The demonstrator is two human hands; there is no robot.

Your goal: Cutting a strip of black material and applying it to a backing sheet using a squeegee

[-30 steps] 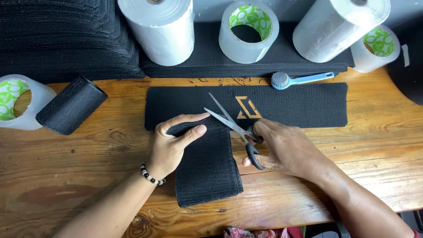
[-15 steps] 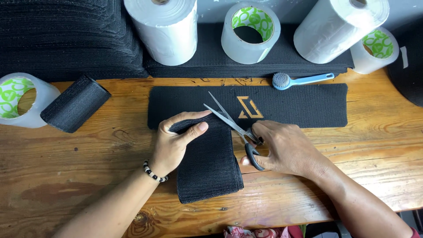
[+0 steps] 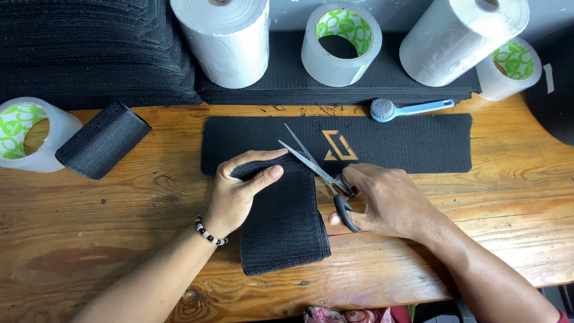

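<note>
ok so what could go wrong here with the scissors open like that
The open scissors point toward the left hand, whose thumb and fingers pinch the folded black fabric close to the blades, so a nick seems possible. The blades also lie over the long black strip beneath, near its gold emblem, and could snip it by mistake. The fold is held only at its top end, so it might shift and cut crooked.

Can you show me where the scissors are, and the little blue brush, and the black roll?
scissors (image 3: 311,164): head view, on the open silver blades.
blue brush (image 3: 418,109): head view, on its blue handle.
black roll (image 3: 103,140): head view, on its ribbed side.
</note>
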